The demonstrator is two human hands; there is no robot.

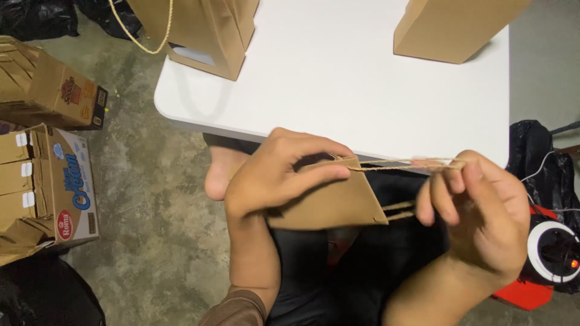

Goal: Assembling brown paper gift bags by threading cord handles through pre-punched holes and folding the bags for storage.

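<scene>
My left hand [275, 175] grips the top of a folded brown paper bag [329, 202] held over my lap, thumb and fingers pinching its upper edge. My right hand [477, 211] pinches a twisted paper cord [399, 164] that runs taut from the bag's top edge to my fingers. A second stretch of cord [399, 210] runs from the bag's right corner toward my right palm. Both hands sit just in front of the near edge of a white table [338, 78].
Two upright brown paper bags stand on the table, one at the back left [205, 33] with a rope handle and one at the back right [450, 27]. Cardboard boxes [45, 151] sit on the concrete floor at left. A round white and red device [553, 250] lies at right.
</scene>
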